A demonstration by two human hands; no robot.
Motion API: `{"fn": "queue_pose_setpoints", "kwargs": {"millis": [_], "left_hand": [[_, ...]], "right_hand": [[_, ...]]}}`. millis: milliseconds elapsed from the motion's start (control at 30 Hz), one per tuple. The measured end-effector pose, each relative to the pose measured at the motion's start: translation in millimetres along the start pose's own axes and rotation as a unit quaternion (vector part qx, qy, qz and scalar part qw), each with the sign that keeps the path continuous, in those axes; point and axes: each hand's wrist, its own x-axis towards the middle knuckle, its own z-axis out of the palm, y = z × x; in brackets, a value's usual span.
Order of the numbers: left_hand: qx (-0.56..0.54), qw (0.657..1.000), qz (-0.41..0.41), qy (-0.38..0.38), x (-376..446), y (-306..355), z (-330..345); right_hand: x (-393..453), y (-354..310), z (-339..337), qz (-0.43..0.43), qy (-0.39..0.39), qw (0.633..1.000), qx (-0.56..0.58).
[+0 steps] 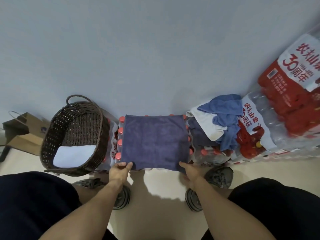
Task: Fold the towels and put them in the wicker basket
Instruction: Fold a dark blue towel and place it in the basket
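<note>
Dark blue towel (154, 142) spread flat over bottled water.
Left hand (119, 171) and right hand (189, 170) pinch its near corners; wicker basket (74, 134) stands left.

I see a plain pale blue-grey wall (138, 58) ahead of the hands and a cream floor (159, 187) beneath them. Shrink-wrapped bottle packs (285, 110) stack up far right. A brown paper bag (22, 134) sits far left. Light falls soft and even.
</note>
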Motion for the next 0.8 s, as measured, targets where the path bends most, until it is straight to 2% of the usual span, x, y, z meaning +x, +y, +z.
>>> {"fn": "queue_pose_setpoints", "kwargs": {"millis": [67,200,367,500,600,700,800], "left_hand": [[0.013,0.999,-0.026,0.02,7,-1,-2],[-0.002,0.997,-0.063,0.04,16,-1,-6],[-0.012,0.997,-0.071,0.01,20,-5,0],[0.012,0.994,-0.106,-0.037,22,-10,0],[0.027,0.994,-0.104,-0.037,19,-7,2],[0.044,0.993,-0.096,-0.042,15,-4,5],[-0.051,0.988,-0.136,-0.05,12,-6,4]], "right_hand": [[-2,3,-1,0.023,-0.01,0.999,0.029],[-3,1,-6,0.004,0.034,0.998,0.055],[-4,3,-7,-0.001,0.079,0.994,0.076],[-11,0,-9,0.033,0.045,0.995,0.079],[-15,-3,-8,0.037,0.009,0.997,0.063],[-18,-5,-8,0.014,0.017,0.993,0.116],[-20,-7,-10,0.002,0.015,0.982,0.19]]}}
